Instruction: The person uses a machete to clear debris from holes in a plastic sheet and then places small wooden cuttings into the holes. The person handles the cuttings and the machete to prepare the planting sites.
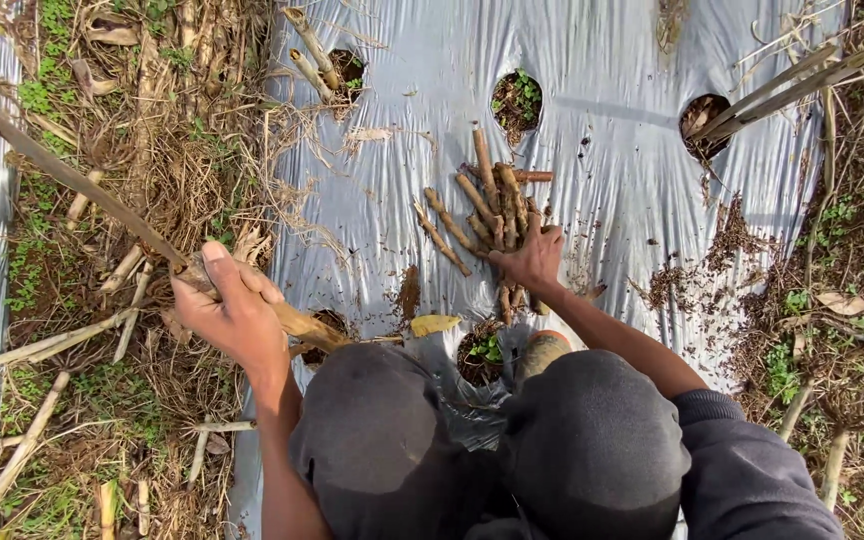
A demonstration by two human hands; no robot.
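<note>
My left hand [235,310] grips a long wooden stick [72,180] that slants from the upper left down to a hole in the plastic near my knee. My right hand [530,258] rests on a pile of short brown stem cuttings [477,205] lying on silver plastic mulch sheet [592,130]; the fingers close around the near ends of some cuttings. I am squatting, with both dark-trousered knees [592,440] at the bottom of the view.
Round holes are cut in the sheet: one with two cuttings stuck in it [327,65], one with green weeds [517,100], one at the right [704,120], one by my knees [484,352]. Dry stalks and grass cover the ground left and right.
</note>
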